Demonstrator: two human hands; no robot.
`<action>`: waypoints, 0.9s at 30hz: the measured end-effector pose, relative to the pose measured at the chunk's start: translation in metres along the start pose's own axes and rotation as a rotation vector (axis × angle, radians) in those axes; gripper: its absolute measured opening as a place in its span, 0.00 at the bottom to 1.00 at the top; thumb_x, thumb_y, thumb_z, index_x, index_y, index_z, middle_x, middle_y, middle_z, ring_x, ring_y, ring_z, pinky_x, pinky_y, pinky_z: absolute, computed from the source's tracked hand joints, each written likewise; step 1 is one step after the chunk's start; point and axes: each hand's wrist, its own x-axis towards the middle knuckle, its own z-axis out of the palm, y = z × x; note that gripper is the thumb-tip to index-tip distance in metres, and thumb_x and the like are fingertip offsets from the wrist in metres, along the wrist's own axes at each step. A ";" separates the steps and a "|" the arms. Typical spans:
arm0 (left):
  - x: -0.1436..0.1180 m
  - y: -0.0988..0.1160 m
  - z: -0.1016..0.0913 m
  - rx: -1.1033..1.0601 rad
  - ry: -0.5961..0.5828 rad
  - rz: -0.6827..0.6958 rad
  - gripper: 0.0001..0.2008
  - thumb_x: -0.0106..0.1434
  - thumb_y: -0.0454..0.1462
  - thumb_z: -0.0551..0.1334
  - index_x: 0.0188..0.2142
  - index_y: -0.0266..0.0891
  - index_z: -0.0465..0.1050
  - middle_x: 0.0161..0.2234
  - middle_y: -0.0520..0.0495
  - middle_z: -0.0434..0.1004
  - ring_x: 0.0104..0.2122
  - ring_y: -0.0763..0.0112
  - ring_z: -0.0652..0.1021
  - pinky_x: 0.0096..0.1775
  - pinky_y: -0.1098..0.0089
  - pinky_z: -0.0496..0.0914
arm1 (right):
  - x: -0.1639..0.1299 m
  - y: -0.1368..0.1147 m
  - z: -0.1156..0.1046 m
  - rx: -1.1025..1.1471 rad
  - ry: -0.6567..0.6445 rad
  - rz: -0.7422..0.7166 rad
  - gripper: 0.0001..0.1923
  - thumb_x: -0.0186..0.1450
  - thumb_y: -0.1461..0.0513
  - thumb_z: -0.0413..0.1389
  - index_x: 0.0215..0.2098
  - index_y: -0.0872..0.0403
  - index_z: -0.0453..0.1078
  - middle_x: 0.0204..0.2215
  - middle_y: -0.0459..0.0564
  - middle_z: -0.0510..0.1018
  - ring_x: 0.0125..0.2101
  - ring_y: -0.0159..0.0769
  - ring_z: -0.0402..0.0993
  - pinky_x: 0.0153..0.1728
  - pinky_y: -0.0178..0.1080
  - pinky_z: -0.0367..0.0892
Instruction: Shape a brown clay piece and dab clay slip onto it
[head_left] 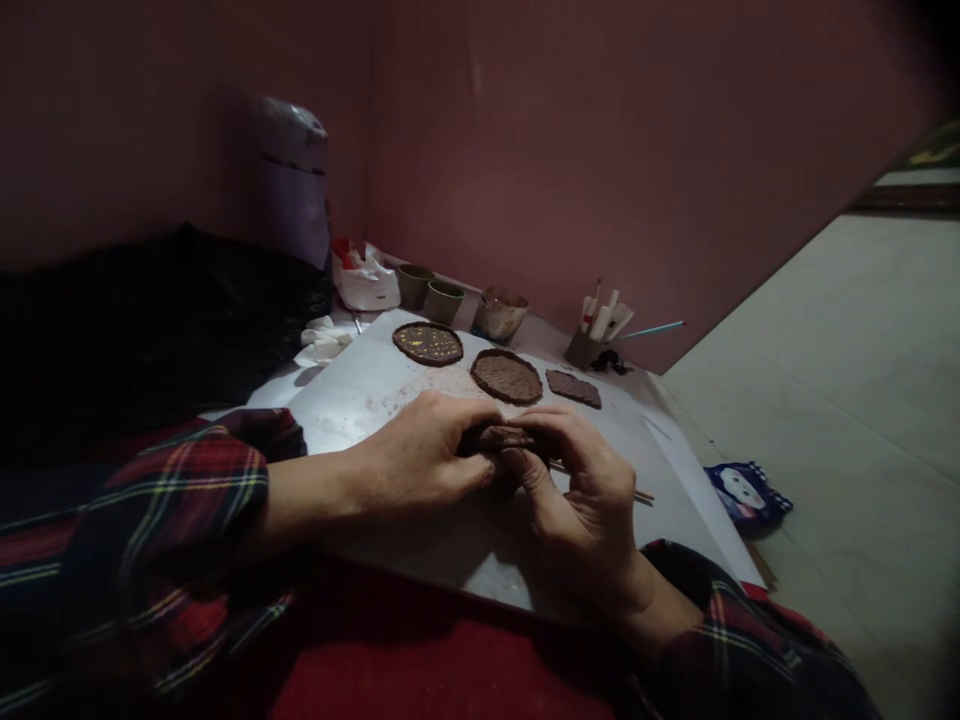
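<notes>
A lump of brown clay (504,437) is held between my two hands above the white work surface. My left hand (431,450) grips it from the left, thumb below and fingers over the top. From the right, my right hand (581,480) pinches it between thumb and fingers. Much of the clay is hidden by my fingers. Just beyond lie a round, rimmed brown clay piece (507,376) and a small rectangular one (574,388). Another round piece with yellow specks (427,343) lies farther left. A thin stick (643,497) pokes out behind my right hand.
Along the wall stand two cups (445,301), a smeared cup (500,314), a holder with brushes and sticks (589,345) and a white bag (366,280). Black fabric (157,330) is at left. A dark blue packet (746,495) lies right of the board.
</notes>
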 end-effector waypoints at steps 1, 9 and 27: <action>0.000 0.001 0.000 0.005 0.005 -0.004 0.08 0.60 0.34 0.58 0.34 0.32 0.74 0.27 0.50 0.74 0.27 0.75 0.71 0.29 0.75 0.63 | 0.000 0.000 0.000 0.006 0.008 0.012 0.08 0.63 0.67 0.57 0.41 0.52 0.70 0.37 0.49 0.74 0.37 0.34 0.74 0.37 0.38 0.72; -0.002 0.005 -0.002 -0.025 0.000 -0.006 0.10 0.61 0.34 0.58 0.40 0.32 0.74 0.32 0.48 0.77 0.30 0.73 0.73 0.33 0.73 0.65 | 0.001 0.002 0.000 -0.023 0.056 0.045 0.06 0.63 0.65 0.57 0.39 0.51 0.70 0.35 0.48 0.75 0.34 0.34 0.74 0.34 0.38 0.73; -0.003 0.004 -0.001 -0.119 0.039 0.013 0.07 0.61 0.32 0.57 0.36 0.33 0.73 0.28 0.51 0.73 0.27 0.75 0.71 0.30 0.75 0.64 | 0.000 0.001 0.000 -0.014 0.075 0.040 0.06 0.63 0.65 0.58 0.40 0.52 0.70 0.35 0.47 0.75 0.34 0.32 0.73 0.33 0.36 0.70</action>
